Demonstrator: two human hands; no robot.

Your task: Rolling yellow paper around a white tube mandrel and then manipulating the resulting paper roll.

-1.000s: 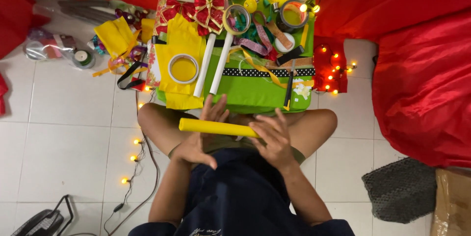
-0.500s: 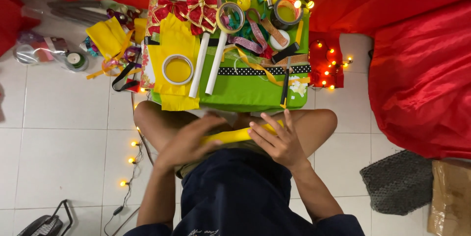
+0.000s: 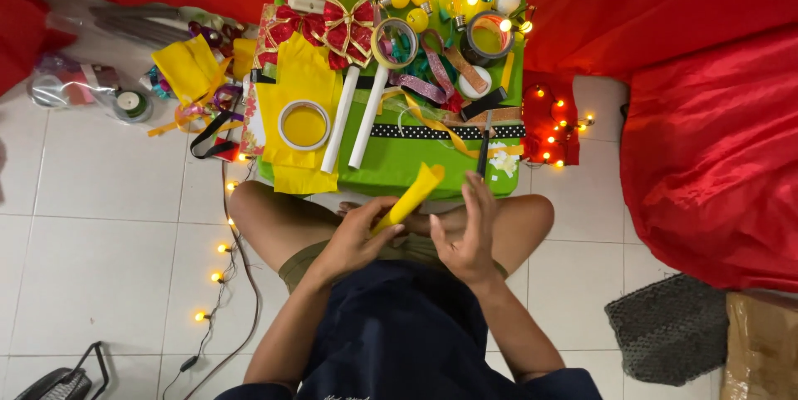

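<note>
While red cloth (image 3: 706, 142) drapes the back and the right side of the room, the person sits cross-legged on the white tiled floor (image 3: 100, 225) before a low green tabletop (image 3: 399, 169) crowded with craft goods. Largest on it is a yellow sheet (image 3: 301, 84) carrying a round tape roll (image 3: 304, 125) with a yellow middle; beside that lie two white paper tubes (image 3: 356, 121), side by side and slanting away from the sitter. Red and gold bows (image 3: 337, 27) sit further back, and a black ribbon with white dots (image 3: 449, 130) runs along the near edge. Off to the right on the floor stands a brown cardboard package (image 3: 761, 350), next to a grey mat (image 3: 669, 329). Over the lap, the left hand (image 3: 357, 238) is closed on the lower end of a rolled yellow tube (image 3: 409, 196), whose long axis climbs up and to the right toward the tabletop. The right hand (image 3: 467, 238) stands open just beside it, palm facing the roll, not touching that I can see; the left is plainly the nearer grip.
</note>
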